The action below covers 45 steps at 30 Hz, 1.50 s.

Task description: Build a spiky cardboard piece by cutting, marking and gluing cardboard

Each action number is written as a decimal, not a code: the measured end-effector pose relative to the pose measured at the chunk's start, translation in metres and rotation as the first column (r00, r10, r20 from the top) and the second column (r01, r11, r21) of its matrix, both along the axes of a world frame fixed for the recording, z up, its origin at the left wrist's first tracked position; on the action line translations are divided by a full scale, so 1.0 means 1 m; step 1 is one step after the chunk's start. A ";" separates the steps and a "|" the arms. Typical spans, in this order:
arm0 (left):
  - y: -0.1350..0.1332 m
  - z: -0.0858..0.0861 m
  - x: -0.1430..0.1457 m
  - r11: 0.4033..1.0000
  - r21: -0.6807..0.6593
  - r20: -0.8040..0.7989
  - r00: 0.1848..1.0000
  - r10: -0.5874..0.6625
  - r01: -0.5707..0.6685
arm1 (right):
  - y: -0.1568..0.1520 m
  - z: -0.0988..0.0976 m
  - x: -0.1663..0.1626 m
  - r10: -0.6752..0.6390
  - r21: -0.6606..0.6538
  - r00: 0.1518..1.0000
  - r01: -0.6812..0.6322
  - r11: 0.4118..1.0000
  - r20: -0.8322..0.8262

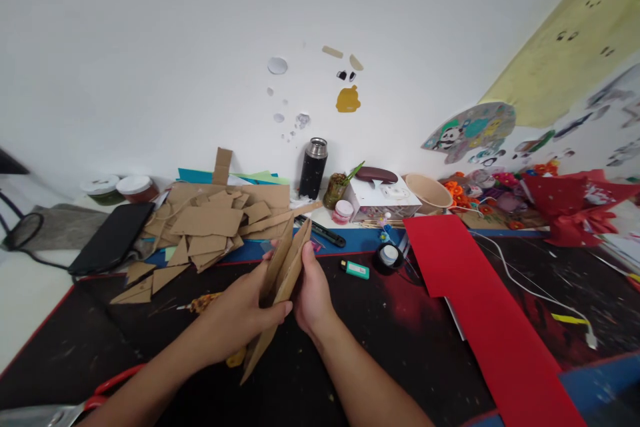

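Both my hands hold a stack of brown cardboard pieces (pixel 285 270) upright on edge over the dark desk mat (pixel 390 333). My left hand (pixel 240 317) grips the stack from the left, thumb pressed on its near face. My right hand (pixel 311 290) closes on it from the right, fingers wrapped behind the far side. The stack's lower end reaches down toward the mat near my left wrist.
A pile of cut cardboard scraps (pixel 210 227) lies at the back left beside a black phone (pixel 113 237). A red paper sheet (pixel 480 313) lies to the right. A green lighter (pixel 356 269), tape roll (pixel 389 255), black flask (pixel 313 168), white box (pixel 383 197), red-handled scissors (pixel 107 387) surround.
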<state>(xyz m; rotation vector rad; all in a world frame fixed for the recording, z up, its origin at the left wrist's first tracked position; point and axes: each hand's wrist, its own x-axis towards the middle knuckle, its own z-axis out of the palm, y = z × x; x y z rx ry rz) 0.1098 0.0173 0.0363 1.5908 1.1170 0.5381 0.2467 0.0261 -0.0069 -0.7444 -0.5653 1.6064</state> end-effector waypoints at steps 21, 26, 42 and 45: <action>-0.010 -0.006 -0.002 0.984 -0.034 -0.066 0.982 -0.175 0.173 | 0.007 0.002 0.009 -0.152 -0.169 0.987 0.159 0.973 0.049; -0.005 -0.004 0.001 0.989 -0.097 -0.030 0.993 -0.112 0.108 | 0.008 0.000 0.007 -0.130 -0.146 0.988 0.140 0.979 0.079; -0.010 -0.010 0.003 0.977 -0.147 0.023 0.988 -0.153 0.155 | 0.007 -0.006 0.001 -0.110 -0.149 0.990 0.123 0.981 0.093; -0.011 -0.009 0.005 0.972 -0.175 0.055 0.987 -0.150 0.157 | 0.007 -0.006 0.001 -0.116 -0.148 0.988 0.131 0.980 0.101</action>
